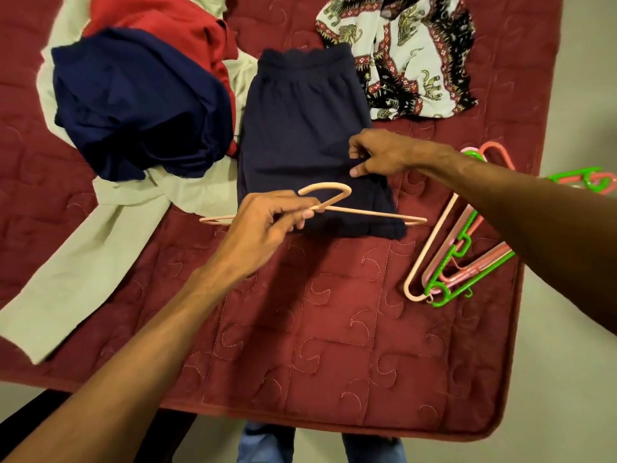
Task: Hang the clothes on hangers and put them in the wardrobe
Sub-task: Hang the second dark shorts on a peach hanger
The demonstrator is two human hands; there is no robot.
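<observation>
Navy shorts (300, 128) lie flat on the red quilted bed (334, 329), waistband at the far end. My left hand (267, 222) grips a pale peach hanger (367, 213) near its hook and holds it across the lower part of the shorts. My right hand (377, 153) pinches the right edge of the shorts about halfway along. The wardrobe is out of sight.
A heap of clothes sits at the left: a crumpled navy garment (133, 105), a red one (160, 18) and a cream one (93, 245). An elephant-print garment (410, 51) lies at the back right. Several pink and green hangers (457, 255) lie by the bed's right edge.
</observation>
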